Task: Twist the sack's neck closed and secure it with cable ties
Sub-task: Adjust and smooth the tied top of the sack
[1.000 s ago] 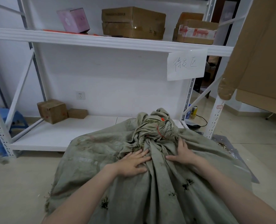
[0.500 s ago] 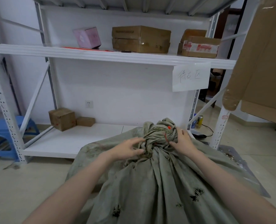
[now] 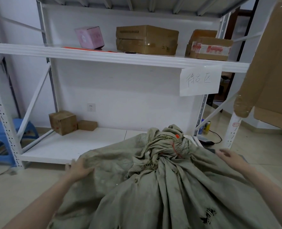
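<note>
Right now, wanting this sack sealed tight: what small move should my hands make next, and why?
Probably move the right hand to the twisted neck and tug the orange cable tie as a test. It already circles the neck, but neither hand holds it; the left hand touches the sack.

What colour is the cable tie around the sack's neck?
Orange-red cable tie, looped around the bunched neck of the olive sack; head view.
</note>
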